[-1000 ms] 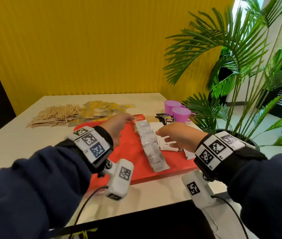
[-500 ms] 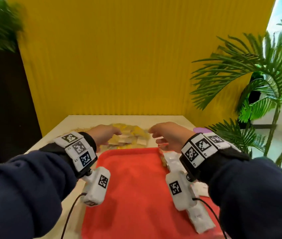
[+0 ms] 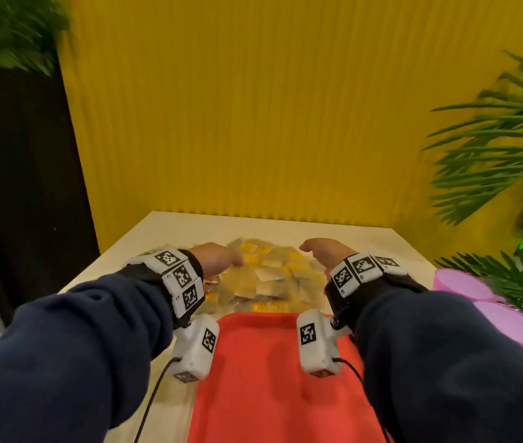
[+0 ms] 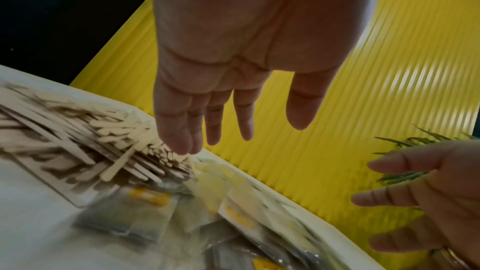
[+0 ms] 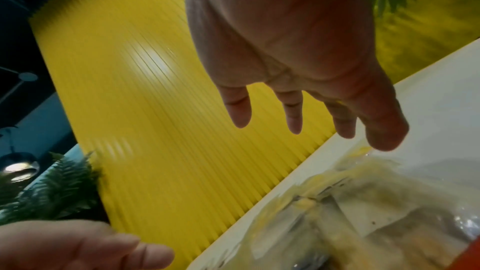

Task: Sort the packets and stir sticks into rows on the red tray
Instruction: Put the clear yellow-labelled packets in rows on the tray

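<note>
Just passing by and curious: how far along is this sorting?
Early, it seems. The visible part of the red tray is bare. Both hands, left and right, hover open over the loose packets, holding nothing. The stir sticks lie heaped on the table.

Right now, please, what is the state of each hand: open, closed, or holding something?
Left hand: open, fingers straight, holding nothing.
Right hand: open, fingers relaxed, holding nothing.

packets [image 3: 266, 276] motion-blurred, print unreadable, red tray [image 3: 269, 378] cut off at bottom edge, stir sticks [image 4: 78, 147] smeared
</note>
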### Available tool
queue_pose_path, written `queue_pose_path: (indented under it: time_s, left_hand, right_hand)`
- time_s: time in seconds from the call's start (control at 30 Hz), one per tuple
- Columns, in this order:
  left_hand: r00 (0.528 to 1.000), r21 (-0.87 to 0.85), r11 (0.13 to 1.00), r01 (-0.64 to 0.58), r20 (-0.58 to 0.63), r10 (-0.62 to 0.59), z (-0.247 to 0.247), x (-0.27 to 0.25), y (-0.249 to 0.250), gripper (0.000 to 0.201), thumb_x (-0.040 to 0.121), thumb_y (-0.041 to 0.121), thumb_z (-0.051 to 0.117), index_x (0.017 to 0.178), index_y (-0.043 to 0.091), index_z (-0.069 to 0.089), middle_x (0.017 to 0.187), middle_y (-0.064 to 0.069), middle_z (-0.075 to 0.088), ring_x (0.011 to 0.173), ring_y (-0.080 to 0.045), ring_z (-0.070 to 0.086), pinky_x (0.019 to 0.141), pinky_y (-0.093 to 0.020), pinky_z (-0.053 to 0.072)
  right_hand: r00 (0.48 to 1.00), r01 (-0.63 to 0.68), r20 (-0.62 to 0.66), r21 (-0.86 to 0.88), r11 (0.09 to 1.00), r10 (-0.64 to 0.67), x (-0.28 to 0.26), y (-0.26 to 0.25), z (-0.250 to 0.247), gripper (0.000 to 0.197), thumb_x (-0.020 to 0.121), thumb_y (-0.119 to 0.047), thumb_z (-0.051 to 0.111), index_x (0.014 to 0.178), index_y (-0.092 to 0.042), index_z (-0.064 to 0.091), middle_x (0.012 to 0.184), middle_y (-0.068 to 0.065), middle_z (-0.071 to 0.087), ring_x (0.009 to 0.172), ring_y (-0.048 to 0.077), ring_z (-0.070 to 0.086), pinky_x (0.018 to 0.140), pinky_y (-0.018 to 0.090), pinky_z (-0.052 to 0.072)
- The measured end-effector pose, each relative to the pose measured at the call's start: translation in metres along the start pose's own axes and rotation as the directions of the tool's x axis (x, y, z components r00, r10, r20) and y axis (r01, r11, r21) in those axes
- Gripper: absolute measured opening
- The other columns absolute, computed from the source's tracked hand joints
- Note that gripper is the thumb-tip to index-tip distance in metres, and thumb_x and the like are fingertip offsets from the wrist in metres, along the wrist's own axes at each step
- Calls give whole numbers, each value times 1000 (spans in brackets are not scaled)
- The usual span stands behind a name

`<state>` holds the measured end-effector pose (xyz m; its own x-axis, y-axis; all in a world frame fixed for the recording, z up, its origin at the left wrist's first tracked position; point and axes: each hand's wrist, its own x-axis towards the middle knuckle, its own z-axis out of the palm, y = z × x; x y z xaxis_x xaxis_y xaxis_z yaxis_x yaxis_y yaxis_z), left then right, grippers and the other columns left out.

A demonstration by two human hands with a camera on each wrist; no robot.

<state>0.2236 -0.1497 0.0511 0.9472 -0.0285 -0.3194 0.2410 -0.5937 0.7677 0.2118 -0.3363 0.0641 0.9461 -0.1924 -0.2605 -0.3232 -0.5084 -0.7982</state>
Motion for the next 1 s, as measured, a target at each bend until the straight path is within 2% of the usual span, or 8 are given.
queue_pose_path:
  time_s: [0.17,0.33,0.43,0.6,0.77,0.83,0.9,1.0]
  left_hand:
    - [999,13,999,37,22,-38,8,31,-1,49,94,23,54,138,8,39,145,-13,37,130,-30,39,107,-40,37]
    - [999,120,993,5,36,-10,19,50,9,42,95,25,50,134,12,46,143,-7,39,125,-27,41,91,-33,42]
    - [999,260,965,-36,42,26,25,57,18,41,97,23,45,136,9,45,143,-9,41,127,-27,42,95,-33,41]
    - [988,467,878,-109,150,43,35,56,29,58,100,29,40,150,22,12,156,-3,16,140,-23,25,108,-29,29]
    - [963,638,746,-190,268,17,47,52,34,50,101,30,35,148,16,24,153,-6,25,138,-22,27,105,-26,27]
    - [956,653,727,-213,292,17,51,51,33,50,100,29,38,146,14,28,152,-7,28,137,-22,28,105,-26,26]
    - [954,656,719,-229,297,34,53,52,32,52,100,29,39,148,17,24,154,-5,25,139,-20,24,106,-24,23]
    - [956,666,704,-247,287,65,54,54,30,54,99,32,39,149,23,20,155,-2,20,141,-19,22,105,-22,23]
  right_hand:
    - [997,-75,-39,-154,985,69,38,-2,2,43,100,-17,37,141,-2,35,148,14,33,136,29,32,106,32,29]
    - [997,-68,-42,-305,950,58,64,1,-2,40,100,-16,35,140,-7,39,146,11,37,133,26,37,106,30,29]
    - [998,-67,-25,-333,941,62,75,6,-2,42,100,-13,36,142,-9,35,148,8,35,135,24,35,107,29,28]
    - [995,-46,57,-408,912,76,87,11,0,43,99,-16,40,141,-6,34,148,11,35,135,25,34,104,29,30]
    - [993,60,115,-511,857,-1,100,25,6,43,94,-27,52,135,-13,45,140,2,46,124,19,47,76,14,36]
    - [995,10,93,-415,910,32,100,27,5,44,94,-19,52,136,-9,43,140,6,44,128,23,43,53,6,38]
    - [994,16,103,-377,926,25,82,21,3,45,93,-12,51,136,-3,41,142,12,42,131,26,40,40,12,35]
    - [995,-11,84,-436,900,52,99,26,9,42,94,-18,51,134,-5,46,137,10,47,127,25,45,66,15,42]
